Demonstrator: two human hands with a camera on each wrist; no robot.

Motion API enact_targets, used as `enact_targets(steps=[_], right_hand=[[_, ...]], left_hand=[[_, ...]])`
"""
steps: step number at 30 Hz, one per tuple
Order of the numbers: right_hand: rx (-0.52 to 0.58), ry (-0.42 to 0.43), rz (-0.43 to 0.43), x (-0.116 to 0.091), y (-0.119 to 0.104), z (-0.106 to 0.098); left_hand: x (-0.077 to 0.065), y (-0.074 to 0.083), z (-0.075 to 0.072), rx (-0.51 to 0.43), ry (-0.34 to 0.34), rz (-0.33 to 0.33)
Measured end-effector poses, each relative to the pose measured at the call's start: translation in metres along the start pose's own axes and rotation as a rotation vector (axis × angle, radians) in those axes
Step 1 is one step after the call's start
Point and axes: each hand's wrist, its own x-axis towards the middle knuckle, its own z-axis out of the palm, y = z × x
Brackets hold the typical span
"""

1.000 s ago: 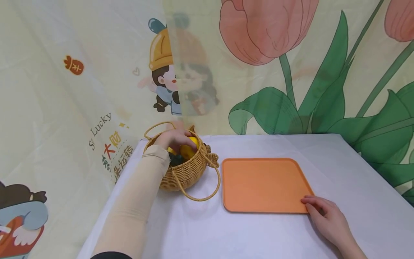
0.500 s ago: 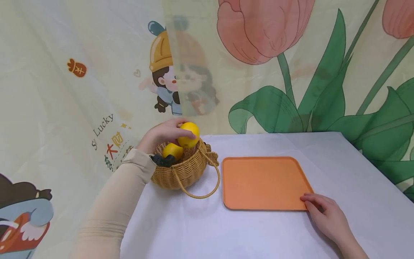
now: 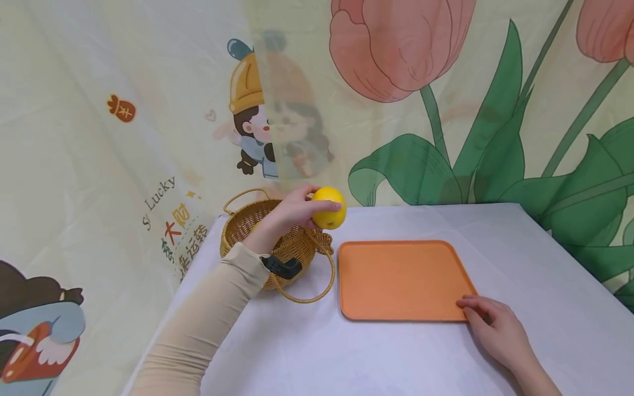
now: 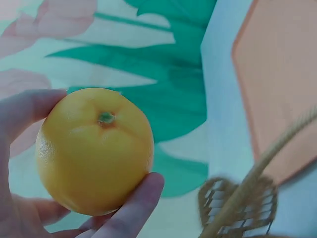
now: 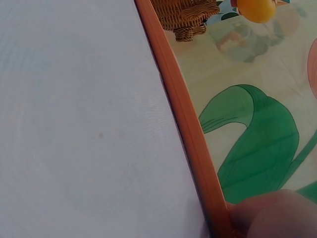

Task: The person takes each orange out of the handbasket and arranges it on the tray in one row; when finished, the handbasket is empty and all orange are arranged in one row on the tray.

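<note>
From my station I find the two hands well apart. The left hand (image 3: 297, 210) clasps a yellow fruit (image 4: 94, 148), thumb against one side and fingers against the other; I judge this opposed grip suits its round, smooth skin. The fruit is above the table (image 3: 297, 352), with the wicker basket (image 3: 245, 223) below that hand. The right hand (image 3: 502, 330) pinches the nearest corner of the orange tray (image 3: 401, 280), presumably steadying it. The tray lies flat between both hands.
</note>
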Motion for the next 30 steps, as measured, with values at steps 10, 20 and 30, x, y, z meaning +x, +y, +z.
enact_targets(steps=[10,20,30], right_hand=[[-0.002,0.007,-0.049,-0.004,0.001,0.002],[-0.005,0.005,-0.055,-0.001,0.001,-0.003],[0.005,0.009,-0.064,-0.003,0.0,-0.005]], left_hand=[[0.005,-0.029,0.066,-0.208,-0.079,-0.091],[0.018,-0.051,0.143,-0.083,0.031,-0.065],[0.038,-0.065,0.187,-0.129,0.13,-0.094]])
